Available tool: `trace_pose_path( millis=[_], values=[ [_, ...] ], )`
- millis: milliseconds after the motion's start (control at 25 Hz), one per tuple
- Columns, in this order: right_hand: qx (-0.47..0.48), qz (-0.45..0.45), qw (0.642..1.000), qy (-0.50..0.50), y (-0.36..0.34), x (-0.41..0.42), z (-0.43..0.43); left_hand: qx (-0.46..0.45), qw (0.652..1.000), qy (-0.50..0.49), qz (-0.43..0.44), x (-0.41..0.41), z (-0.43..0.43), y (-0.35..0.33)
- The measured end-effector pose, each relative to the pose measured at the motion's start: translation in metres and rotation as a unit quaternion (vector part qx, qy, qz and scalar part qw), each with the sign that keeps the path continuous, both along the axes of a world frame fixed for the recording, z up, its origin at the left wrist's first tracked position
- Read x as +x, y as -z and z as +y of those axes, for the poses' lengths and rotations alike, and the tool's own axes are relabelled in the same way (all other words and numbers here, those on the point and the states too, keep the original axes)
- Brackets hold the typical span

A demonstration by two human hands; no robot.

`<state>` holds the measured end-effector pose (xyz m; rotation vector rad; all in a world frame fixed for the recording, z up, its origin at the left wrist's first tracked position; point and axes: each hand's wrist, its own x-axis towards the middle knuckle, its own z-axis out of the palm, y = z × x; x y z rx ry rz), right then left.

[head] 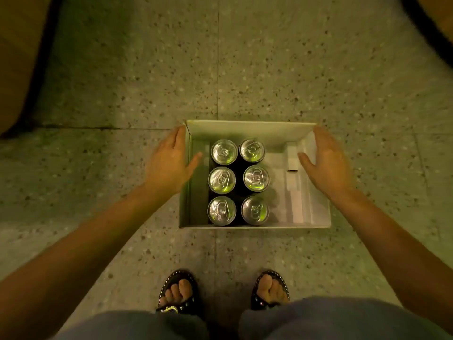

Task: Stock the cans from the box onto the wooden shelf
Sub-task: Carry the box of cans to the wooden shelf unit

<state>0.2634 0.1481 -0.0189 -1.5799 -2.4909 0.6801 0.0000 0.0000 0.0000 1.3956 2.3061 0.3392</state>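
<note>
An open white cardboard box [250, 130] sits on the floor in front of my feet. Several dark cans with silver tops [239, 181] stand upright in two columns in its left half; the right half holds only white card inserts. My left hand [169, 163] is at the box's left wall, fingers spread, thumb over the rim. My right hand [326, 163] is at the right wall, fingers apart, thumb inside the box. Neither hand holds a can. I cannot tell whether the palms press on the walls.
Speckled terrazzo floor tiles [269, 69] surround the box. Wooden panels with dark base edges show at the top left [17, 69] and top right corner [438, 11]. My sandalled feet [177, 293] stand just behind the box.
</note>
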Motion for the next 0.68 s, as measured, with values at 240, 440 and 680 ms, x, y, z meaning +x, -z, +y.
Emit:
trace_pose_path(
  millis=[240, 440, 680],
  values=[
    [-0.04, 0.105, 0.989, 0.091, 0.025, 0.028, -0.035, 0.038, 0.976, -0.12, -0.178, 0.034, -0.039, 0.025],
    [-0.159, 0.23, 0.952, 0.123, 0.026, 0.037, -0.033, 0.097, 0.925, -0.19, -0.313, 0.04, -0.038, 0.036],
    [-0.236, 0.28, 0.913, 0.181, 0.02, 0.034, -0.033, 0.103, 0.931, -0.182, -0.301, 0.035, -0.038, 0.035]
  ],
)
